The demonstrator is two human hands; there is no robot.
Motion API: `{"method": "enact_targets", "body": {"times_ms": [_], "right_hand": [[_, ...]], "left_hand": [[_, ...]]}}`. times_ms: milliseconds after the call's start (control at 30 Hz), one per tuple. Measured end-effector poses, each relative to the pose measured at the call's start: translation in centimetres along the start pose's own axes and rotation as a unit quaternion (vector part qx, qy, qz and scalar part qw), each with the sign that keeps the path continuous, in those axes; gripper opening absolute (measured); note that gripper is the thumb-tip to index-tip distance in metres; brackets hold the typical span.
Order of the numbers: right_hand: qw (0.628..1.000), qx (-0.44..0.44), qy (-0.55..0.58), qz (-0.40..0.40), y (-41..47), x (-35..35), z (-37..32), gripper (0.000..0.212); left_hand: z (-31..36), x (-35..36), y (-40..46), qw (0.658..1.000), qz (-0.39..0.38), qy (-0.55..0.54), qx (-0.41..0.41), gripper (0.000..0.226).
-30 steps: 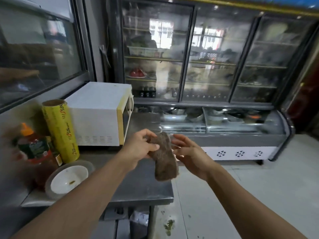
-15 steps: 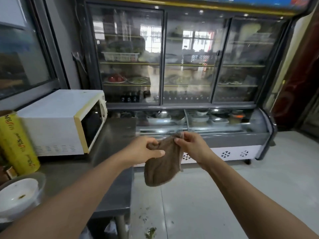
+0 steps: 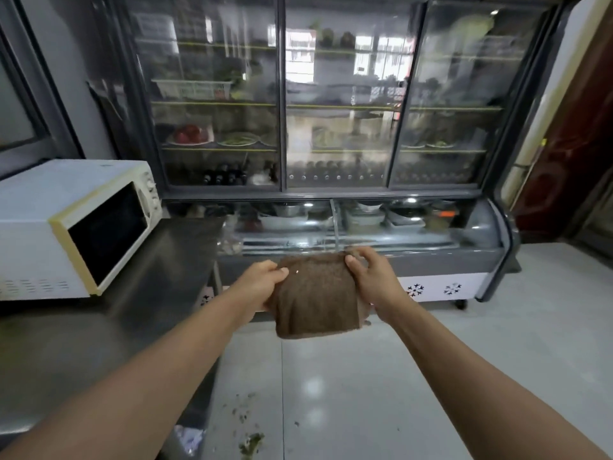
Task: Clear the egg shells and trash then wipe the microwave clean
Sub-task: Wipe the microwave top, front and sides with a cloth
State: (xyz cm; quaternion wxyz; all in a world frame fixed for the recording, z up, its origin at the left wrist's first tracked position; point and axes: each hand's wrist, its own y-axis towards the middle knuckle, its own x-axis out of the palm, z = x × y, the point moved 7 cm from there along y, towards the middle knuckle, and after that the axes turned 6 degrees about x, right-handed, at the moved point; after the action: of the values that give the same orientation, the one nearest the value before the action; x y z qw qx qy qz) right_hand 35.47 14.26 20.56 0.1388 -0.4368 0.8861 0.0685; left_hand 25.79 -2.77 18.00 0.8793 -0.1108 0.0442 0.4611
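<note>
A brown cloth (image 3: 316, 295) hangs spread out in front of me, above the floor. My left hand (image 3: 260, 280) pinches its upper left corner and my right hand (image 3: 370, 277) pinches its upper right corner. The white microwave (image 3: 66, 224) with a yellowed front frame and dark door stands shut on the steel counter (image 3: 139, 310) at the left, well apart from both hands.
A tall glass-door display fridge (image 3: 331, 104) with a low chilled case (image 3: 365, 227) fills the back. Green scraps (image 3: 250, 443) litter the pale tiled floor by the counter's edge. A dark red door (image 3: 570, 144) is at the right.
The view has swung right, so the cling film roll, bottle and bowl left the frame. Both hands have pulled the crumpled cloth apart into a flat spread.
</note>
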Motion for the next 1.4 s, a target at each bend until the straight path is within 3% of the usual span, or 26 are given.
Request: {"method": "enact_targets", "body": {"times_ms": [100, 200, 300, 367, 433, 567, 733, 867, 1033, 1167, 1267, 1400], "right_hand": [[0.979, 0.134, 0.131, -0.076, 2.0, 0.0, 2.7, 0.029], [0.951, 0.165, 0.181, -0.187, 4.3, -0.1, 3.5, 0.041], [0.962, 0.133, 0.096, -0.22, 7.8, -0.4, 3.7, 0.058], [0.976, 0.118, 0.012, -0.183, 11.0, -0.7, 3.7, 0.065], [0.981, 0.111, -0.039, -0.154, 14.6, -1.0, 3.7, 0.063], [0.98, 0.088, -0.123, -0.132, 21.9, -0.3, 4.1, 0.041], [0.97, 0.041, -0.184, -0.156, 28.9, 1.7, 4.2, 0.007], [0.978, 0.054, -0.098, -0.179, 33.1, 3.3, 4.4, 0.026], [0.981, 0.045, -0.04, -0.182, 38.3, 6.2, 4.9, 0.002], [0.977, 0.028, -0.038, -0.206, 43.2, 8.3, 5.3, 0.006], [0.961, 0.053, -0.012, -0.27, 47.5, 9.3, 6.0, 0.016], [0.911, 0.098, -0.017, -0.4, 52.2, 10.5, 7.1, 0.036]], "left_hand": [[-0.5, 1.2, 2.5, 0.997, 0.047, -0.048, -0.032, 0.023], [-0.8, 1.7, 5.5, 0.99, 0.042, -0.119, -0.063, 0.011], [-0.3, 2.3, 9.8, 0.991, -0.055, -0.111, -0.049, 0.052], [0.1, 2.7, 12.9, 0.994, -0.108, -0.022, -0.01, 0.063], [0.7, 2.8, 16.2, 0.992, -0.111, 0.059, 0.025, 0.064], [1.8, 2.3, 21.9, 0.983, -0.038, 0.166, 0.06, 0.041], [2.0, 0.1, 28.0, 0.981, -0.009, 0.187, 0.046, 0.013], [1.7, -1.5, 30.9, 0.995, -0.021, 0.099, 0.024, 0.012], [0.5, -3.0, 34.2, 0.998, 0.041, 0.053, 0.002, 0.006], [-0.4, -3.5, 36.9, 0.993, 0.106, 0.024, -0.042, 0.019], [-0.8, -3.6, 39.3, 0.986, 0.155, -0.003, -0.068, 0.03], [-1.8, -2.8, 42.2, 0.97, 0.213, -0.048, -0.108, 0.042]]}}
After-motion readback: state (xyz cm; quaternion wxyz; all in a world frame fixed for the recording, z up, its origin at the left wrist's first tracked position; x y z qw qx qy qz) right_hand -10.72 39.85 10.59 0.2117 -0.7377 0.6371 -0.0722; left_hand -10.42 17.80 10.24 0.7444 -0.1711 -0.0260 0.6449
